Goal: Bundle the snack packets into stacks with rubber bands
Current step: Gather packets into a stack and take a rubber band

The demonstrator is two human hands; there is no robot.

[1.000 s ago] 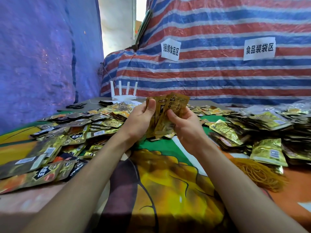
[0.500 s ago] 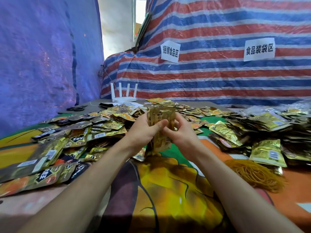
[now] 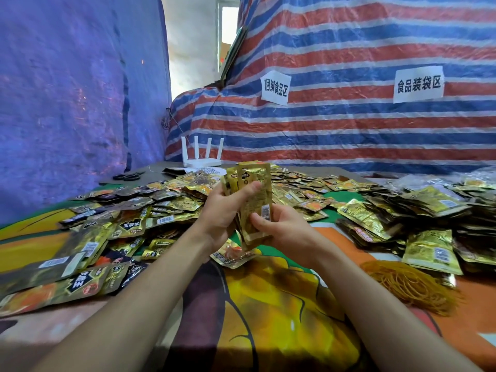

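L hand (image 3: pixel 224 210) & R hand (image 3: pixel 281 228) both gripping packet stack (image 3: pixel 252 200) upright, above table, left of rubber band pile (image 3: pixel 410 284). Should be squaring edges flush, keeping grip tight, before grabbing a band.

Loose packets (image 3: pixel 139 210) left, rubber bands (image 3: pixel 410 284) right, router (image 3: pixel 202 154) behind.

Gold packets (image 3: pixel 252 200), apparently amber rubber bands (image 3: pixel 410 285)

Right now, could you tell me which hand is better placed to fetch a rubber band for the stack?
Probably the right hand: the rubber bands lie on its side, by that forearm, while the left hand grips the stack, thumb across its front.
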